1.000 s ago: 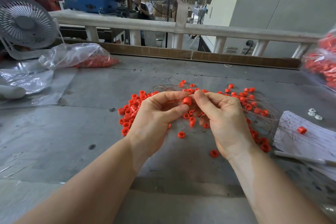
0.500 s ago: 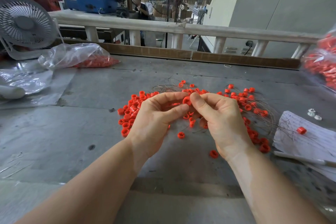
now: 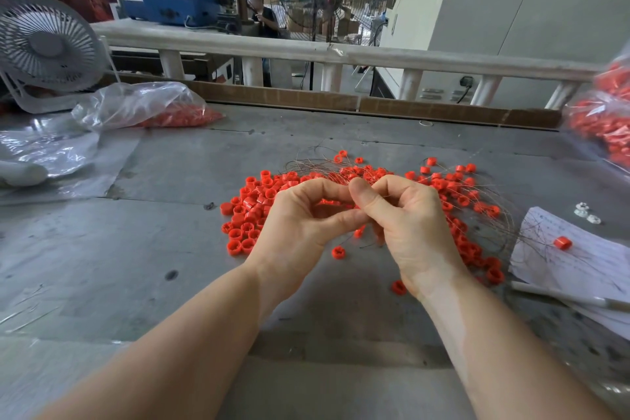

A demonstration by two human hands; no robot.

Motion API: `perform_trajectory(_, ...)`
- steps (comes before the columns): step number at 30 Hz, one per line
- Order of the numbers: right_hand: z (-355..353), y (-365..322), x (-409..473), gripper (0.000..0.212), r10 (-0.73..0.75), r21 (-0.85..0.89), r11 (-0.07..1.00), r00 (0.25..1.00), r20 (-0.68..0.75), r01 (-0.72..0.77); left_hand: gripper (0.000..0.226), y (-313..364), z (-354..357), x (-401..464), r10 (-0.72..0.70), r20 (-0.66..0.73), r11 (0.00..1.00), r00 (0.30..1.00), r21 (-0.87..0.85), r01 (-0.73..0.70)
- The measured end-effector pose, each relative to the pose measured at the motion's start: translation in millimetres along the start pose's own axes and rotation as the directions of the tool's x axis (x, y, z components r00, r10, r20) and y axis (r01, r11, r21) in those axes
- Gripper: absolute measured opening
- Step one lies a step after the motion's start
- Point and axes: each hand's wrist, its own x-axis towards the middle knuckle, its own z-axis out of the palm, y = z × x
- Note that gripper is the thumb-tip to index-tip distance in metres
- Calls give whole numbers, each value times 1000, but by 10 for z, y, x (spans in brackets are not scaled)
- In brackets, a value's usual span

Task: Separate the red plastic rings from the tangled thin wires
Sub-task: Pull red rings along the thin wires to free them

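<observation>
Several small red plastic rings lie scattered on the grey table, with a dense loose pile (image 3: 250, 211) at the left. More rings sit caught in a tangle of thin wires (image 3: 477, 201) that spreads to the right. My left hand (image 3: 300, 222) and my right hand (image 3: 409, 225) meet above the middle of the heap, fingertips together. Both pinch thin wire strands between thumb and fingers. No ring shows between the fingertips; the fingers hide what lies behind them. A single ring (image 3: 338, 252) lies just below my hands.
A clear bag of red rings (image 3: 146, 109) lies at the back left beside a white desk fan (image 3: 47, 48). Another bag of rings (image 3: 606, 119) stands at the right edge. A sheet of paper (image 3: 579, 266) with one ring and a pen lies at the right.
The red ring held up between my fingertips a second ago is no longer visible. My hands have closed together, and my right thumb now covers the pinch point.
</observation>
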Motion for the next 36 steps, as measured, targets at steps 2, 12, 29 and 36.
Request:
perform_trajectory(2,-1,-2,2,39,32,54,998,999,11,-33,19,3,5,-3,11,6,1000,1000,8,-11)
perform_trajectory(12,-6,-38,7,35,183,342,917,978,95,-205,19,-9,23,-22,82,1,992,997,95,-81)
perform_trajectory(29,20,-49,15,31,232,268,936,973,16,-228,21,-67,-28,54,-3,-49,992,999,-123,-3)
perform_trajectory(36,32,-88,-4,24,132,221,966,991,7,-130,27,-53,-43,70,-95,1,949,996,-302,90)
